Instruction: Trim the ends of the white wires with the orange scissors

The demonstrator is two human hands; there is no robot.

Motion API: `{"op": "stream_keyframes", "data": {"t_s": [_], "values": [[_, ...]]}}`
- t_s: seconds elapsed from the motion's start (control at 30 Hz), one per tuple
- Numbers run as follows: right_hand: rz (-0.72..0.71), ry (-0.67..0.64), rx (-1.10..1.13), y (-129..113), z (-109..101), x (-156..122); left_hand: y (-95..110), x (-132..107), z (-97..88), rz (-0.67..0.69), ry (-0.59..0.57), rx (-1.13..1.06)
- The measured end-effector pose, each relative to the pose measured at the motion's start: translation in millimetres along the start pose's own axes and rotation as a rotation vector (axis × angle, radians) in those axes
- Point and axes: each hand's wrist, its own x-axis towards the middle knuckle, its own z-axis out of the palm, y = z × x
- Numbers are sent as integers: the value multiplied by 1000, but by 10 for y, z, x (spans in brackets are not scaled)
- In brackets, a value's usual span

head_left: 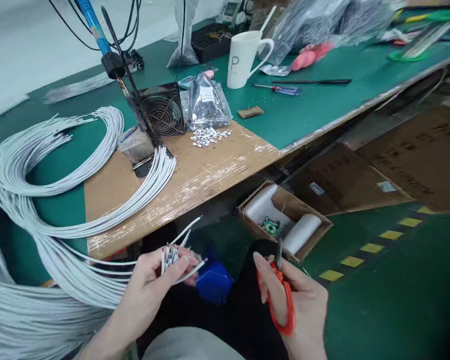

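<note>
My left hand [161, 280] is closed around the ends of several white cables [171, 256], in front of the bench edge. A few of these ends stick out past the fingers. The cables run left into a large coiled bundle [75, 265] on the bench. In my right hand [300, 300] is a pair of scissors with orange handles [287, 312], thumb through one loop and blades pointing up and away. The scissors are apart from the cables. Another bunch of cable ends [165, 162] rests on the brown board.
A small fan [161, 110], a pile of small white parts [206, 136] and a plastic bag [208, 102] stand on the brown board [225, 165]. Behind are a white mug [242, 60] and a screwdriver [285, 90]. An open carton [311, 245] sits below the bench, near larger cardboard boxes [416, 150].
</note>
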Motion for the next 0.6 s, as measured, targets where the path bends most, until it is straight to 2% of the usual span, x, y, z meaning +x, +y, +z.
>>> {"op": "stream_keyframes", "data": {"t_s": [0.07,0.13,0.27,0.43,0.6], "values": [[4,12,-9,7,-49,18,44,17,-30,72,37,67],[9,22,-18,-10,-79,17,65,22,-63,73,35,81],[15,28,-34,-115,-67,-44,54,-5,-118,-106,-64,-24],[-34,-64,-5,-209,25,-122,63,-26,-100,-113,-36,-158],[-12,-220,77,-232,135,-196,70,-21,-31,-137,22,-133]]}}
